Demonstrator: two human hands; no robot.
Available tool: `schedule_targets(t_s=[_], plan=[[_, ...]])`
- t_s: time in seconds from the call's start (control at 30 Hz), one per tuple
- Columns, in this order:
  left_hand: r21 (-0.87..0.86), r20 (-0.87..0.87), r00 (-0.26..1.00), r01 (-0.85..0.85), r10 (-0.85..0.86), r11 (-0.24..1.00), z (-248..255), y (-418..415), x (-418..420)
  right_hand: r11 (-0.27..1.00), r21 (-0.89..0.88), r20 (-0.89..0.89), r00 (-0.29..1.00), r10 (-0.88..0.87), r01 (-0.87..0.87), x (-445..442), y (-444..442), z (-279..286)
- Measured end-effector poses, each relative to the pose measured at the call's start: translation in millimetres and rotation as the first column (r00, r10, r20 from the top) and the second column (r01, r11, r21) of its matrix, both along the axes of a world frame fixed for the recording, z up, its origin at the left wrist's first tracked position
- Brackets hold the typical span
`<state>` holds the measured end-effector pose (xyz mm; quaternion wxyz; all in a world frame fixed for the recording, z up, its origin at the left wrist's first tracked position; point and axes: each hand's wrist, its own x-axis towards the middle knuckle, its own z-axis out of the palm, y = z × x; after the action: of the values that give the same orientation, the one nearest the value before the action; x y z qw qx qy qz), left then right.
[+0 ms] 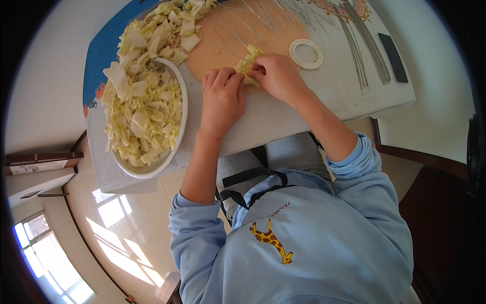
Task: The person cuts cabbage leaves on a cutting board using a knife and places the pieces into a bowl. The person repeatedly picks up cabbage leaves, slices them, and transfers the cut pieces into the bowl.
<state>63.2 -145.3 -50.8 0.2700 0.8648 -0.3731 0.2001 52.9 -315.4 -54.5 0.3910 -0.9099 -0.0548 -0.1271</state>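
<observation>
Both hands meet over the near edge of a round tan board (212, 41). Between them is a bunched piece of pale yellow cabbage leaf (244, 67). My left hand (224, 97) presses its fingertips on the leaf's left side. My right hand (279, 78) pinches the leaf from the right with thumb and fingers. A thin metal skewer (237, 57) appears to run towards the leaf; its end is hidden by the fingers. More skewers (262, 17) lie spread over the far part of the board.
A large white bowl (185, 110) heaped with torn cabbage leaves (152, 114) stands at left, with more leaves (152, 36) piled behind it. A white ring (306, 54), likely a tape roll, overlaps the board's right edge. Bundled skewers (368, 43) and a dark phone (393, 57) lie at right.
</observation>
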Motion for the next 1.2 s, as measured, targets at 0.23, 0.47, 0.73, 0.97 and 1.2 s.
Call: schedule_targets(t_s=[0.23, 0.47, 0.73, 0.97, 1.2], plan=[[0.041, 0.002, 1.0, 0.024, -0.024, 0.999, -1, -1, 9, 0.999, 0.02, -0.047, 0.998, 0.038, -0.037, -10, 5, 17], [-0.014, 0.014, 0.995, -0.101, 0.101, 0.995, -8, -13, 16, 0.999, 0.011, -0.155, 0.987, -0.029, 0.032, -1, -5, 13], [-0.024, 0.071, 0.997, 0.001, 0.001, 1.0, -8, -14, 28, 0.993, -0.059, -0.127, 0.986, -0.11, 0.103, 9, -6, 10], [0.074, 0.036, 0.999, 0.037, -0.04, 0.997, 3, -17, 32, 0.997, 0.046, -0.026, 0.998, -0.055, 0.056, 16, -20, 4], [0.107, 0.023, 1.0, 0.008, -0.01, 0.994, -1, -25, 46, 0.998, 0.021, -0.214, 0.975, -0.057, 0.063, 13, -15, 23]])
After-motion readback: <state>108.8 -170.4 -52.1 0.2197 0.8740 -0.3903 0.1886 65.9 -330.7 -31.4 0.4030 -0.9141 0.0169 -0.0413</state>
